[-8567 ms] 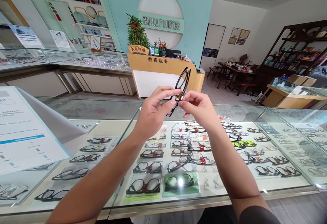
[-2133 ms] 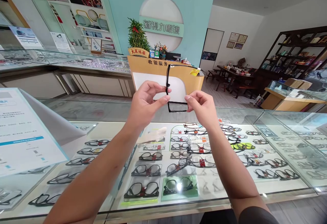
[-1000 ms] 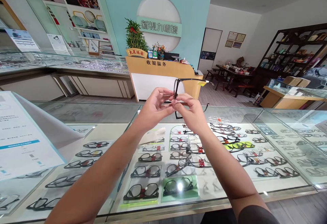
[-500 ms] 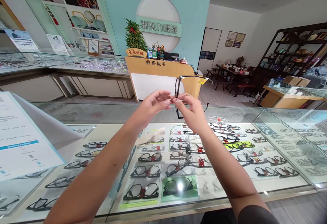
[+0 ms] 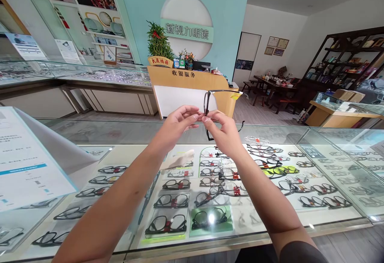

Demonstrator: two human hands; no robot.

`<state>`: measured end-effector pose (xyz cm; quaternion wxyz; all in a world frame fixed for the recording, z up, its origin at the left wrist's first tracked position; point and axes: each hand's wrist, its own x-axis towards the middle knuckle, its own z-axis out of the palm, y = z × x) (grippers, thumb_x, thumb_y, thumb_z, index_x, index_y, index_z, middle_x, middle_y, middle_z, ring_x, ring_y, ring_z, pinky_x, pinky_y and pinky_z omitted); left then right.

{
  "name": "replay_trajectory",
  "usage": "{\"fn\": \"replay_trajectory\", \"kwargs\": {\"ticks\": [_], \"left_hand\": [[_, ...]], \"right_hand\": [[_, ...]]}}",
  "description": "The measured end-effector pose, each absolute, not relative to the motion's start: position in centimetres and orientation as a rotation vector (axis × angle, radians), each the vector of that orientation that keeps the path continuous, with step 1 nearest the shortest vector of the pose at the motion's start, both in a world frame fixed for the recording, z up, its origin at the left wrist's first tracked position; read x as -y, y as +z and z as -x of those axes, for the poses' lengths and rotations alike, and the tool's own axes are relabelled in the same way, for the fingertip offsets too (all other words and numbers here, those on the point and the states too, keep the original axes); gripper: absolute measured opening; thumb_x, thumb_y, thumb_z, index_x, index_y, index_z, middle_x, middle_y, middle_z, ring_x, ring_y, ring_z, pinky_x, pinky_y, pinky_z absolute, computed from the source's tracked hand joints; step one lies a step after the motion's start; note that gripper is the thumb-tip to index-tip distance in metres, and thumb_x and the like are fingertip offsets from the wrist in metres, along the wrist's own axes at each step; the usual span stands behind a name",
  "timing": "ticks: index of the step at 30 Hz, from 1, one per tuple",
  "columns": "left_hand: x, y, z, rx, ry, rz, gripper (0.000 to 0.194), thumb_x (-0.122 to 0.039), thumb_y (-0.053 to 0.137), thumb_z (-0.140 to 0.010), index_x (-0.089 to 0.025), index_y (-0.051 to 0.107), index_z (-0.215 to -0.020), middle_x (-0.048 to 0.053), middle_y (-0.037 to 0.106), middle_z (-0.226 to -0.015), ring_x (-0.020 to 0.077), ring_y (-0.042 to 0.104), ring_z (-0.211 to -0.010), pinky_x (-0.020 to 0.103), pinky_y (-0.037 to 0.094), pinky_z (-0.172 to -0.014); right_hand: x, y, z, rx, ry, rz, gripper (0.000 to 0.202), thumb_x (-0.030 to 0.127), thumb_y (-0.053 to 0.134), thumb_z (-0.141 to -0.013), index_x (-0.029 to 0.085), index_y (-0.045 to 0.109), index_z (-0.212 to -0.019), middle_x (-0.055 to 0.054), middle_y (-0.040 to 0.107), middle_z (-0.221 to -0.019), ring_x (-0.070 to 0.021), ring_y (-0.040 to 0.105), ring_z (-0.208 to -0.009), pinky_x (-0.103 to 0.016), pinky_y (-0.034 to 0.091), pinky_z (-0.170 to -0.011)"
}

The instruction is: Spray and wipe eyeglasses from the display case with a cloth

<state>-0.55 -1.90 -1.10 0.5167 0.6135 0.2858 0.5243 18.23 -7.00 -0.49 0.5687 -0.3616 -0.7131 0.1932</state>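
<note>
Black-framed eyeglasses (image 5: 207,102) are held up sideways above the glass display counter, both temples unfolded and pointing right. A yellow tag (image 5: 235,95) hangs on the upper temple. My right hand (image 5: 223,133) is closed on the middle of the frame, thumb and fingers pinching near the bridge. My left hand (image 5: 180,123) is at the front side of the frame, fingers curled and thumb drawn in towards them. Its fingertips come close to the right thumb; whatever they pinch is too small to make out.
Under the counter's glass (image 5: 300,135) lie rows of eyeglasses (image 5: 172,201), several with red tags. A white printed sign (image 5: 30,163) stands at the left. Beyond are a wooden cashier desk (image 5: 186,80), more display cases (image 5: 99,73) and a dark table (image 5: 271,83).
The eyeglasses have tilted slightly, their upper end shifting a little left and down. Both hands stay in nearly the same place.
</note>
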Motion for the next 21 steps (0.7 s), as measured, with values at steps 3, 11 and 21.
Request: {"fn": "replay_trajectory", "kwargs": {"ticks": [3,11,21], "left_hand": [[1.9,-1.0,0.5,-0.73,1.291,-1.44,0.046,-0.05,0.096,-0.078,-0.024,0.077,-0.111,0.008,0.083,-0.115,0.0247,0.077,-0.112,0.036,0.061,-0.093],[1.5,-1.1,0.8,-0.766,1.306,-1.382,0.052,-0.05,0.101,-0.07,-0.021,0.077,-0.107,0.005,0.082,-0.1,0.0193,0.075,-0.095,0.033,0.057,-0.088],[0.8,-1.6,1.1,-0.833,1.297,-1.395,0.053,-0.048,0.101,-0.067,-0.02,0.078,-0.106,0.006,0.082,-0.098,0.0196,0.074,-0.091,0.033,0.054,-0.086]], "right_hand": [[7.0,-0.7,-18.0,1.699,0.421,0.869,0.025,0.045,0.062,-0.105,0.024,0.073,-0.098,-0.007,0.08,-0.112,-0.0231,0.073,-0.108,-0.036,0.054,-0.098],[7.1,-0.9,-17.7,1.776,0.393,0.876,0.029,0.048,0.06,-0.107,0.023,0.073,-0.099,-0.009,0.08,-0.114,-0.0253,0.073,-0.113,-0.038,0.054,-0.103],[7.4,-0.6,-17.7,1.861,0.396,0.904,0.031,0.048,0.058,-0.11,0.023,0.075,-0.102,-0.008,0.081,-0.118,-0.0247,0.074,-0.112,-0.038,0.052,-0.101]]}}
